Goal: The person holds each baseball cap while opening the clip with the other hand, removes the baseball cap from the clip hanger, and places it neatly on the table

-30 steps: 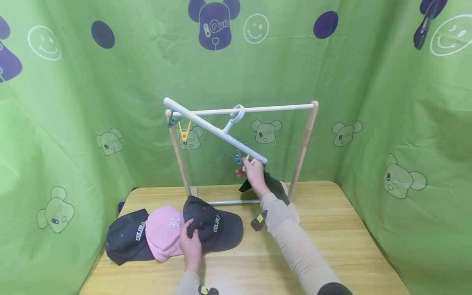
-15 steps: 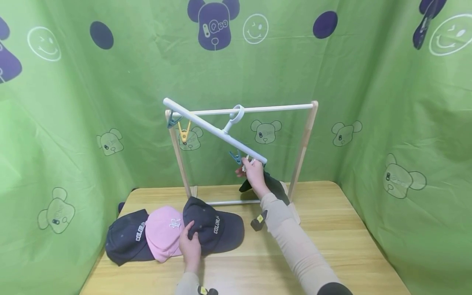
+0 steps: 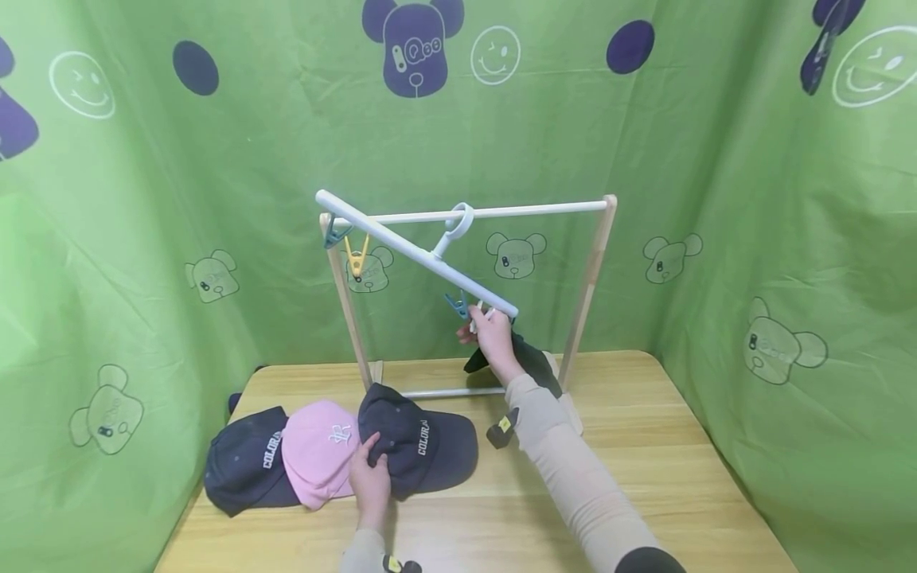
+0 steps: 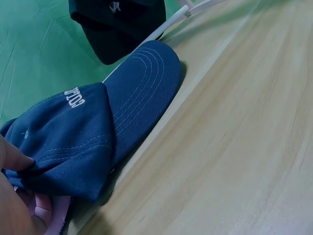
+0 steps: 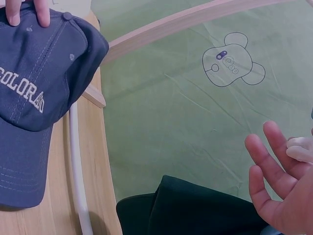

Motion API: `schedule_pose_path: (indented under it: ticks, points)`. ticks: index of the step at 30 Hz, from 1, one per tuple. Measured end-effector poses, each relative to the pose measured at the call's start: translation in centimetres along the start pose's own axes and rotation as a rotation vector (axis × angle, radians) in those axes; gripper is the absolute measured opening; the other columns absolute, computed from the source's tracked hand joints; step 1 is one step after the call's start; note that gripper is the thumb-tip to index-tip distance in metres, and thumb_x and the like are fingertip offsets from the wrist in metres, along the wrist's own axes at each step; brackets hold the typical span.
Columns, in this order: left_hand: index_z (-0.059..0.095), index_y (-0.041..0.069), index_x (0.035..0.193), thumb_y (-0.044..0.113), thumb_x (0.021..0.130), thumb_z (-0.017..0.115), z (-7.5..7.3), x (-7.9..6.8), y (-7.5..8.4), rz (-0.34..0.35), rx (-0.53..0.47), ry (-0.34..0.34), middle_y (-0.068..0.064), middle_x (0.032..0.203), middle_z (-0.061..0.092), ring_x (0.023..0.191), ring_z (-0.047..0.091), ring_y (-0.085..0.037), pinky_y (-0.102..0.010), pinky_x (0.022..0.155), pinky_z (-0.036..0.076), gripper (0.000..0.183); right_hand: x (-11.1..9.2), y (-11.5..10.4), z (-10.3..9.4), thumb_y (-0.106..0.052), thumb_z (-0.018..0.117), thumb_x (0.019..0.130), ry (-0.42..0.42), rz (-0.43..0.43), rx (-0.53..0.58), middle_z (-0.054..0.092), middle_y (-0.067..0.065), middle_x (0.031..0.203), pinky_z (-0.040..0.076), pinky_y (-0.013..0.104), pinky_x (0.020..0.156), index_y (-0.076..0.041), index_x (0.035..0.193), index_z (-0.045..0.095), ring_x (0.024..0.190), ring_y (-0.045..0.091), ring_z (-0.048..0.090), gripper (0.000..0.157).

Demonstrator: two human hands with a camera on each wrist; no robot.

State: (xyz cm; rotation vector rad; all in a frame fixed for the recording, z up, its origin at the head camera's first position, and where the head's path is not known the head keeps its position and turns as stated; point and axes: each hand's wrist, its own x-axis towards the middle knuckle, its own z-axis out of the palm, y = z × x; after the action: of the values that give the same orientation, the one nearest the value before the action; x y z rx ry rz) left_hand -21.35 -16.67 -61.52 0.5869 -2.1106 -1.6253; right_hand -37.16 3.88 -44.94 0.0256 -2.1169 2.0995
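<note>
In the head view my left hand (image 3: 371, 481) pinches the rear edge of a navy baseball cap (image 3: 450, 452). The left wrist view has the thumb over the cap's cloth (image 4: 63, 147) and fingers beneath. Higher up, my right hand (image 3: 496, 342) holds a white clothespin (image 5: 301, 149) under the low end of a light-blue hanger (image 3: 401, 245); its other fingers are spread. A black cap (image 3: 533, 372) hangs at that low end, partly hidden behind the right forearm. Blue clips (image 3: 458, 305) and a yellow clip (image 3: 357, 261) also hang from the hanger.
The tilted hanger hooks over the top bar of a wooden rack (image 3: 544, 210) on the table (image 3: 645, 477). A pink cap (image 3: 315, 458) and another navy cap (image 3: 239, 461) overlap at the left. Green printed curtain (image 3: 716, 199) surrounds the table.
The navy cap in my left hand has shifted slightly to the right, its brim tipping a little. My right hand, the clothespin and the hanger have hardly moved.
</note>
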Motion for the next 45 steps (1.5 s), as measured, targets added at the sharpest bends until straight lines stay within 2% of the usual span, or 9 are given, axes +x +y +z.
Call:
schedule_pose_path:
  ticks: [6,13,18,22,25,31,34,39,45]
  points:
    - [0.066,0.000,0.119,-0.011,0.079,0.062,-0.05,-0.10,-0.09,0.004,0.060,-0.023,-0.031,0.131,0.057,0.129,0.045,-0.049,-0.060,0.112,0.033,0.042,0.05,-0.08,-0.01,-0.024,0.052,0.099,-0.002,0.003,0.012,0.068,0.007,0.063,0.051,0.025,0.049,-0.003,0.078,0.056,0.051,0.014,0.065,0.030]
    - [0.065,-0.002,0.121,-0.011,0.079,0.061,-0.05,-0.17,-0.05,0.006,0.108,-0.048,-0.032,0.129,0.057,0.127,0.048,-0.049,-0.059,0.110,0.035,0.043,-0.12,-0.08,-0.02,-0.023,0.051,0.099,-0.002,-0.002,0.022,0.065,-0.001,0.058,0.054,0.027,0.051,0.005,0.085,0.057,0.050,0.013,0.065,0.032]
    - [0.064,-0.004,0.121,-0.010,0.079,0.061,-0.05,-0.40,0.23,0.048,0.205,-0.072,-0.034,0.125,0.058,0.122,0.051,-0.049,-0.059,0.107,0.039,0.042,-0.26,0.01,-0.09,-0.023,0.051,0.099,0.009,-0.005,0.004,0.064,-0.002,0.058,0.052,0.028,0.051,0.007,0.087,0.058,0.051,0.013,0.064,0.033]
    - [0.063,-0.003,0.123,-0.006,0.080,0.061,-0.08,-0.58,0.41,0.052,0.276,-0.097,-0.033,0.124,0.058,0.119,0.053,-0.049,-0.058,0.104,0.041,0.043,-0.33,-0.02,-0.15,-0.024,0.050,0.099,0.006,0.004,-0.009,0.065,-0.002,0.057,0.050,0.025,0.049,0.011,0.092,0.057,0.050,0.013,0.064,0.036]
    - [0.063,-0.003,0.123,-0.005,0.080,0.062,-0.08,-0.62,0.45,0.056,0.298,-0.102,-0.033,0.123,0.058,0.117,0.054,-0.048,-0.058,0.102,0.043,0.043,-0.30,-0.06,-0.13,-0.023,0.051,0.099,0.002,0.008,0.008,0.065,-0.002,0.057,0.052,0.027,0.050,0.011,0.091,0.057,0.050,0.013,0.065,0.035]
    - [0.062,-0.003,0.124,-0.004,0.080,0.062,-0.06,-0.45,0.40,0.063,0.297,-0.109,-0.032,0.124,0.058,0.118,0.053,-0.048,-0.058,0.104,0.042,0.044,-0.07,-0.06,-0.01,-0.023,0.053,0.097,0.016,0.013,0.038,0.064,-0.003,0.055,0.053,0.025,0.050,-0.004,0.076,0.055,0.049,0.012,0.064,0.028]
    - [0.062,-0.003,0.124,-0.004,0.080,0.062,-0.15,-0.32,0.27,0.059,0.281,-0.117,-0.033,0.126,0.057,0.120,0.052,-0.049,-0.059,0.105,0.040,0.045,0.01,0.01,0.02,-0.023,0.053,0.097,0.026,0.022,0.038,0.064,-0.003,0.055,0.052,0.024,0.049,0.001,0.078,0.056,0.048,0.011,0.064,0.031]
    - [0.063,-0.001,0.124,-0.004,0.080,0.063,-0.21,-0.14,-0.13,0.047,0.238,-0.114,-0.032,0.129,0.056,0.125,0.050,-0.048,-0.059,0.108,0.037,0.044,0.10,0.25,-0.05,-0.027,0.054,0.098,0.028,0.017,0.029,0.067,0.001,0.058,0.054,0.024,0.050,0.012,0.091,0.057,0.048,0.011,0.064,0.040]
    - [0.064,-0.001,0.122,-0.006,0.079,0.063,-0.29,-0.08,-0.36,0.051,0.182,-0.102,-0.030,0.130,0.057,0.127,0.049,-0.047,-0.059,0.110,0.035,0.043,0.04,0.51,-0.19,-0.037,0.058,0.096,0.051,-0.021,-0.025,0.070,0.006,0.066,0.050,0.021,0.047,-0.002,0.087,0.061,0.049,0.010,0.064,0.036]
